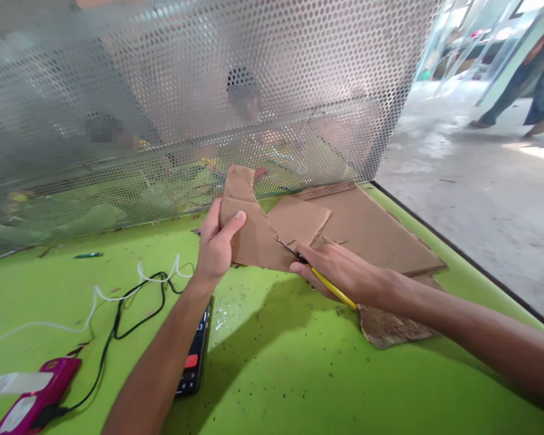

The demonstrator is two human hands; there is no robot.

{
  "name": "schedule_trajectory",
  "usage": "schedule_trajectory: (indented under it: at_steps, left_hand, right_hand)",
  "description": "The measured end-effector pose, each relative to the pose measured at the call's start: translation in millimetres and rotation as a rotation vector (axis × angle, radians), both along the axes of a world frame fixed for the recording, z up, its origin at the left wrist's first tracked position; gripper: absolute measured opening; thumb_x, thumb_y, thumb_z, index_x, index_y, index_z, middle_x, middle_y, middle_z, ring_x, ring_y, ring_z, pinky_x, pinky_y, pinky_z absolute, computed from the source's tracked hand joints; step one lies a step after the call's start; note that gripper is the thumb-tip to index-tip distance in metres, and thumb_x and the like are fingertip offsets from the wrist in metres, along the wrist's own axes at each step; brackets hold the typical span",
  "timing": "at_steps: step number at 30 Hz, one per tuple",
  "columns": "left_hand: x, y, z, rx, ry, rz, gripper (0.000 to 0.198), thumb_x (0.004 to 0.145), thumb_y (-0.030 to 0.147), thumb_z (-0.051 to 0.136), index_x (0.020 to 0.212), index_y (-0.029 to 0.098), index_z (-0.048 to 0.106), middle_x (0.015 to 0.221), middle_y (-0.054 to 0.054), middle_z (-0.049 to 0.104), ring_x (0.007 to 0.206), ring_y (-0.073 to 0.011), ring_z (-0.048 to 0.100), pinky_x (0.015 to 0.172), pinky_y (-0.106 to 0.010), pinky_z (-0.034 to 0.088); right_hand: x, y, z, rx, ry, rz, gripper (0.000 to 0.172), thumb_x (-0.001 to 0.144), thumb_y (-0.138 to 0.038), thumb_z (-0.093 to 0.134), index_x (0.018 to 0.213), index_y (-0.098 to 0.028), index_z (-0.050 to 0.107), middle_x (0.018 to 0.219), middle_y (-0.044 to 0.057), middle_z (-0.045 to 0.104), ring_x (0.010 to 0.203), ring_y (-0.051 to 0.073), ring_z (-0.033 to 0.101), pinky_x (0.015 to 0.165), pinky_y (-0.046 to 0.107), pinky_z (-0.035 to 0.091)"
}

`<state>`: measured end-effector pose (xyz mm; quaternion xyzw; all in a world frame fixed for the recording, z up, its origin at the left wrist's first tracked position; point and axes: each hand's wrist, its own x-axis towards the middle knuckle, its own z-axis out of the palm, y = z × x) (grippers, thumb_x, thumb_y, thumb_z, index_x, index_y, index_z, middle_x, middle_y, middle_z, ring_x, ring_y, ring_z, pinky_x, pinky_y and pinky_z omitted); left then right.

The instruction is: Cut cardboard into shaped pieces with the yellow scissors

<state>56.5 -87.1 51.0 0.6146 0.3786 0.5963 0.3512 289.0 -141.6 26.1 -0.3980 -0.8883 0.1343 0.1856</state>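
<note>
My left hand [216,241] grips a cut piece of brown cardboard [254,232] by its left side, thumb on its face. The piece is held up off the table, with a curved, ragged right edge. Closed around a yellow utility knife [333,290] is my right hand [333,266]; its thin dark tip touches the cardboard's right edge. Behind and right of my right hand lie a smaller flat cardboard piece [297,220] and a large cardboard sheet [376,232]. A torn cardboard scrap [390,326] sits under my right forearm.
A perforated metal panel [299,72] borders the far side of the green table [263,374]. A phone [194,362] lies by my left forearm. Cables [118,314] run to a magenta device [49,386]. People show through the panel; another person [526,84] stands at right.
</note>
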Motion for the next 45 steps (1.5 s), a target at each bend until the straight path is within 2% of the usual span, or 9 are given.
schedule_trajectory:
  at_steps: [9,14,18,25,32,39,45]
  left_hand:
    - [2,-1,-0.5,0.020,-0.026,0.011,0.028,0.083,0.035,0.073,0.107,0.022,0.068,0.097,-0.004,0.073,0.091,-0.0229,0.068,0.080,-0.032,0.055]
    - [2,-1,-1.3,0.040,0.009,0.010,0.027,0.084,0.037,0.072,0.106,0.022,0.067,0.097,-0.004,0.072,0.089,-0.0227,0.067,0.079,-0.033,0.055]
    - [3,-2,-1.7,0.014,-0.003,0.014,0.026,0.083,0.037,0.074,0.102,0.022,0.067,0.093,-0.003,0.071,0.084,-0.0208,0.067,0.075,-0.032,0.055]
    - [6,-3,-1.5,-0.006,-0.020,0.011,0.026,0.082,0.036,0.075,0.103,0.022,0.067,0.093,-0.002,0.071,0.084,-0.0203,0.066,0.076,-0.031,0.055]
    - [7,-4,-1.8,0.018,-0.014,0.018,0.022,0.084,0.035,0.073,0.101,0.023,0.067,0.094,-0.002,0.071,0.085,-0.0206,0.065,0.075,-0.031,0.053]
    - [8,-5,-2.4,0.037,-0.001,0.028,0.025,0.084,0.038,0.073,0.103,0.023,0.066,0.095,-0.004,0.071,0.087,-0.0229,0.066,0.078,-0.035,0.055]
    - [11,-7,-3.9,0.023,-0.009,0.013,0.025,0.083,0.038,0.074,0.102,0.023,0.067,0.093,-0.003,0.070,0.084,-0.0207,0.065,0.076,-0.032,0.055]
  right_hand:
    - [-9,-6,-4.4,0.007,-0.020,-0.132,0.038,0.109,-0.044,0.028,0.091,-0.017,0.049,0.052,-0.008,0.036,0.042,0.010,0.029,0.051,0.027,0.015]
    - [-7,-4,-5.6,0.018,-0.010,-0.091,0.038,0.108,-0.045,0.027,0.093,-0.018,0.047,0.059,-0.004,0.045,0.047,0.011,0.031,0.052,0.028,0.017]
    - [-3,-1,-2.0,-0.006,-0.014,-0.037,0.036,0.108,-0.043,0.027,0.095,-0.016,0.047,0.061,-0.004,0.047,0.048,0.011,0.032,0.053,0.028,0.017]
    - [-3,-4,7.4,-0.007,-0.102,-0.078,0.033,0.108,-0.042,0.031,0.096,-0.017,0.049,0.058,-0.004,0.048,0.047,0.012,0.035,0.053,0.028,0.017]
    - [-9,-6,-0.1,0.008,-0.107,-0.169,0.043,0.109,-0.047,0.025,0.096,-0.016,0.052,0.054,-0.004,0.046,0.044,0.012,0.031,0.050,0.028,0.015]
    - [-6,-5,1.3,0.032,-0.093,-0.127,0.040,0.108,-0.047,0.026,0.097,-0.016,0.049,0.061,0.000,0.055,0.047,0.013,0.037,0.052,0.029,0.016]
    - [-1,-5,8.2,0.035,-0.128,-0.099,0.037,0.109,-0.046,0.029,0.098,-0.016,0.049,0.065,0.002,0.059,0.049,0.015,0.043,0.053,0.030,0.017]
